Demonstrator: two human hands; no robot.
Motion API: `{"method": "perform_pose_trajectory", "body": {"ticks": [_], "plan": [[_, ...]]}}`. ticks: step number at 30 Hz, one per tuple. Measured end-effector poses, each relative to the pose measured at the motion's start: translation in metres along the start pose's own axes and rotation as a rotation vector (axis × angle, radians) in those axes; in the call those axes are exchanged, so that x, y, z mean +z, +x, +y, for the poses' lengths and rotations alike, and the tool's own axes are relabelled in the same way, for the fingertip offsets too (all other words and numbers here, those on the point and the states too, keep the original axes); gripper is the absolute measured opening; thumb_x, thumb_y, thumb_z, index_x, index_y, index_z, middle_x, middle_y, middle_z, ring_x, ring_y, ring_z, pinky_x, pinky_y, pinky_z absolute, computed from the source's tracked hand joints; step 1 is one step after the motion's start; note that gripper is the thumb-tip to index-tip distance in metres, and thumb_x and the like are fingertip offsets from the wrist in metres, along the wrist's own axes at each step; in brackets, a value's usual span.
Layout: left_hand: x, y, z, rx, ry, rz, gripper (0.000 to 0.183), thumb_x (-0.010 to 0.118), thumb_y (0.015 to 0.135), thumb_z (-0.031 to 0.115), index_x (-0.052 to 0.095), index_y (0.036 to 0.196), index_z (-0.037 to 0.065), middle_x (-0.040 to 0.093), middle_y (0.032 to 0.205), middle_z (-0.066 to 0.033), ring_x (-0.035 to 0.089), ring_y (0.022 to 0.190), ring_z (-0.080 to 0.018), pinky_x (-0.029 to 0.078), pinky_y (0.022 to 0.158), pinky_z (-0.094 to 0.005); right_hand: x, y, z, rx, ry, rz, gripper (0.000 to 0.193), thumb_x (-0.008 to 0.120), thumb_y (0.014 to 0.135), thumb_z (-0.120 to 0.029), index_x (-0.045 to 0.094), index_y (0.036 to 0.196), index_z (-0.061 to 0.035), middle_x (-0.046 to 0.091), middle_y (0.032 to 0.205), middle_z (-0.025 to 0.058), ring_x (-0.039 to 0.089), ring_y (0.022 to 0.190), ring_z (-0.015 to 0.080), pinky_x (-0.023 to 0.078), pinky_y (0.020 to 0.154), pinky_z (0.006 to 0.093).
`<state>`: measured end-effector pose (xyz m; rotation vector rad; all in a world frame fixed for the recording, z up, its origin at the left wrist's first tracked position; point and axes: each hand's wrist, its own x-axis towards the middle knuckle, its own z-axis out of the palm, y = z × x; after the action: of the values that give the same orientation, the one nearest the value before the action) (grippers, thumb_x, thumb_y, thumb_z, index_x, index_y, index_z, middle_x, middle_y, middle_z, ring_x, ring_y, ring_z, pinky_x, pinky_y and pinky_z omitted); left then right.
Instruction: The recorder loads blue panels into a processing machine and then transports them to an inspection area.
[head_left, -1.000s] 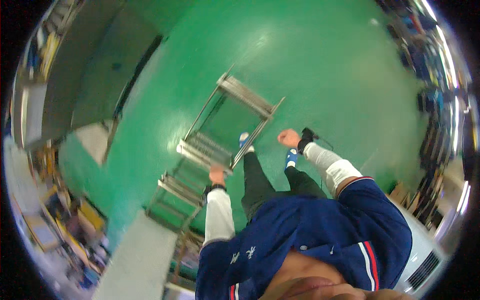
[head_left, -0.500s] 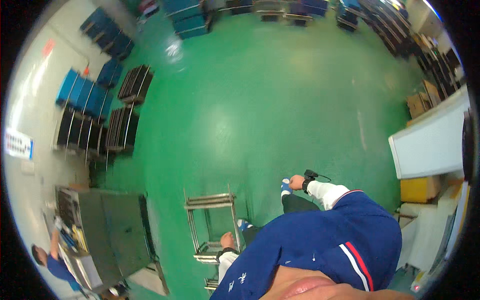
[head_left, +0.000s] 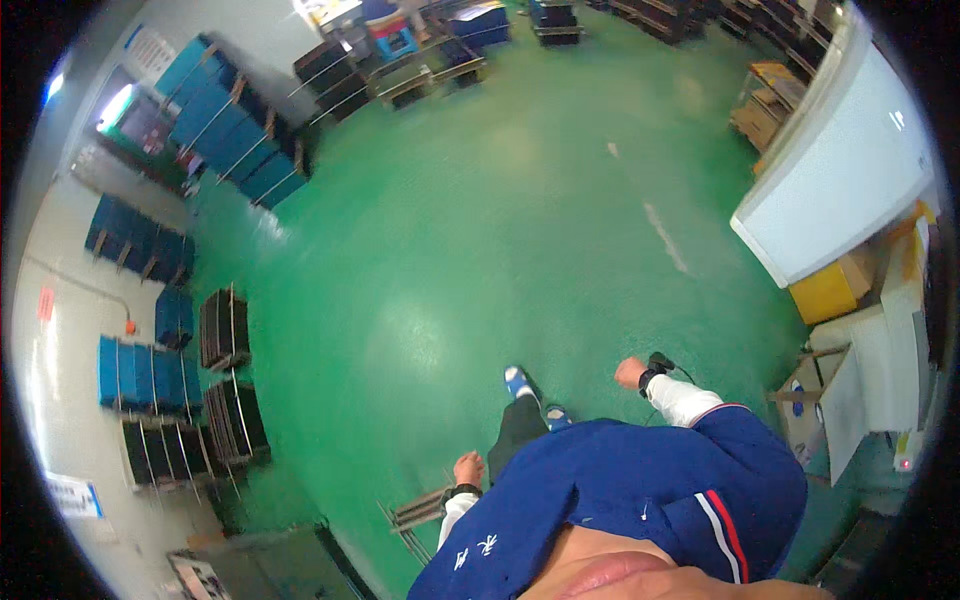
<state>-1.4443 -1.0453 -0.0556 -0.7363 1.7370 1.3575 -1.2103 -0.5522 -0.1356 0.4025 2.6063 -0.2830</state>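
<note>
Below, left hand [head_left: 468, 468] just above metal rack [head_left: 420, 512], right hand [head_left: 630, 373] apart.

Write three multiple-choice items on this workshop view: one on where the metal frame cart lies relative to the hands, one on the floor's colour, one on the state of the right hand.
1. Where is the metal frame cart?
A. Beside the left hand, low in the picture
B. Beside the right hand
C. On the white table

2. What colour is the floor?
A. Grey
B. Green
C. Red

3. What is the right hand doing?
A. Gripping a blue crate
B. Resting on the white table
C. Hanging free with nothing in its grasp

Answers: 1 A, the cart's bars show just below and left of the left hand. 2 B, glossy green fills the open area. 3 C, only the black wristband sits at that wrist, and floor lies behind the hand.
</note>
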Motion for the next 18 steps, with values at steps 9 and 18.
{"method": "perform_pose_trajectory", "body": {"ticks": [9,18], "plan": [[0.064,0.18,0.085,1.005,1.661,-0.177,0.02,0.059,0.078,0.022,0.067,0.093,0.011,0.068,0.091,-0.0146,0.065,0.083,-0.0356,0.052,0.07,-0.0469,-0.041,0.052,0.044,-0.031,0.129,0.1,0.012,0.063,0.069,-0.022,0.07,0.075,-0.014,0.07,0.082,0.0077,0.067,0.075,0.0286,0.054,0.065,0.042],[0.199,0.209,0.379,0.37,0.886,-0.428,0.019,0.061,0.086,0.019,0.064,0.099,0.006,0.068,0.088,-0.0105,0.066,0.078,-0.0221,0.053,0.065,-0.0365,-0.215,0.123,0.088,0.422,0.746,0.129,0.02,0.057,0.076,-0.021,0.066,0.064,-0.0086,0.064,0.06,0.0034,0.062,0.054,0.0172,0.048,0.05,0.0333]]}}
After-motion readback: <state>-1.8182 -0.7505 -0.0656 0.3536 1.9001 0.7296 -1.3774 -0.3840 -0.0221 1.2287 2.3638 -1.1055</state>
